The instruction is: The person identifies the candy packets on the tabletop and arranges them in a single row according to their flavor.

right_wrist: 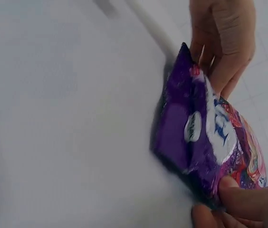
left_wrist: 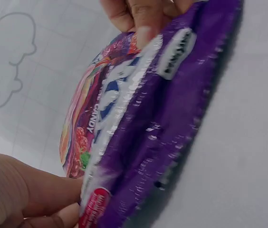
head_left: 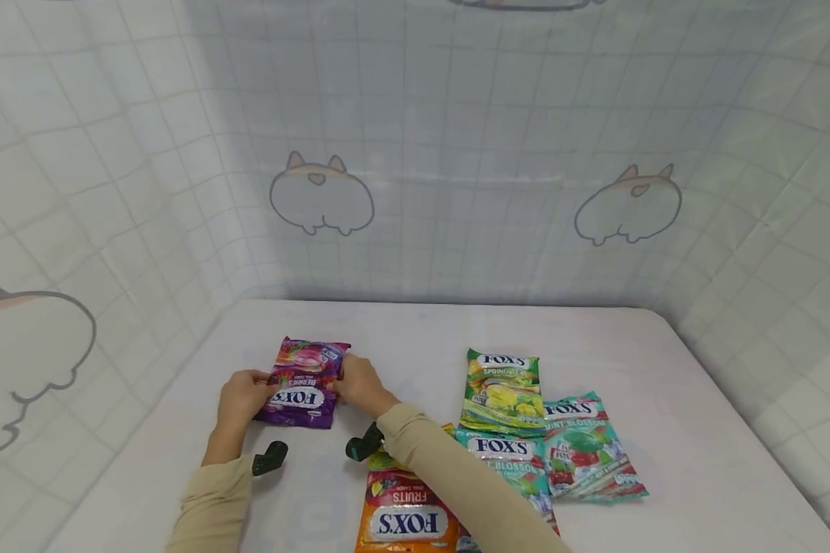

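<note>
A purple candy bag (head_left: 300,384) labelled FOX'S Berries is held between both hands, its lettering upside down in the head view. My left hand (head_left: 244,399) pinches the bag's left side, with the thumb over the printed front. On the opposite side my right hand (head_left: 361,384) grips the edge near the middle. The right wrist view shows the right thumb (right_wrist: 238,192) pressed on the front of the bag, fingers partly behind it. From the left wrist, the purple bottom seal (left_wrist: 172,123) appears tilted close over the white table.
An orange Fruits bag (head_left: 406,514) lies under the right forearm. To its right are two Mint Blossom bags (head_left: 584,453) and a yellow-green Spring Tea bag (head_left: 503,395). A dark wrist camera (head_left: 270,458) sits beside each wrist. Patterned cloth (head_left: 456,192) walls the table's back and sides.
</note>
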### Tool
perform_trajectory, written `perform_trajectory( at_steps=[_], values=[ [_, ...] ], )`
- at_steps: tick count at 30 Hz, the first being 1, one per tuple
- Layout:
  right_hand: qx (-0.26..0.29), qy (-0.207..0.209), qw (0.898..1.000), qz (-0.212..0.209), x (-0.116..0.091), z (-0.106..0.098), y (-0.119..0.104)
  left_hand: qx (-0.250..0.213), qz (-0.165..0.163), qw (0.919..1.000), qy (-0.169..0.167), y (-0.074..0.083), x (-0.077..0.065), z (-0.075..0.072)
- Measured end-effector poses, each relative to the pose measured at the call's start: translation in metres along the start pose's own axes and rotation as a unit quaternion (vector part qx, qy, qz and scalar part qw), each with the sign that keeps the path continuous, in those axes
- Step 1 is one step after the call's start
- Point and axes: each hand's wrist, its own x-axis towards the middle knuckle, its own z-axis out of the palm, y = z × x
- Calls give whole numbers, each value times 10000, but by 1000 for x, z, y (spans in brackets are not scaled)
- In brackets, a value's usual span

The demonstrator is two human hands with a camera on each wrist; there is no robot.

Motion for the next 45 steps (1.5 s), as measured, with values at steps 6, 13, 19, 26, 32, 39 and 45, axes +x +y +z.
perform_trajectory(
  at_steps=[6,13,19,26,32,39,45],
  values=[
    [-1292,-95,9915,103,-4,-2,2,209,29,9997,-116,5,-5,7],
    [-1670,-544,9844,51,-5,-7,-4,483,195,9986,0,5,-4,10],
    [-1947,-1285,9721,-223,-15,-17,-15,546,347,9978,120,0,-3,8],
    [-1779,-1643,9702,-37,-40,-33,-25,847,220,9953,425,3,-9,10],
    [-1559,-1654,9736,-205,-68,-54,-18,431,527,9887,1332,24,-19,26],
    [-1246,-1339,9828,-240,-88,-79,10,-258,1234,9873,963,78,-38,51],
    [-890,-1053,9903,-172,-104,-104,28,-836,1905,9774,-365,121,-60,65]
  ],
)
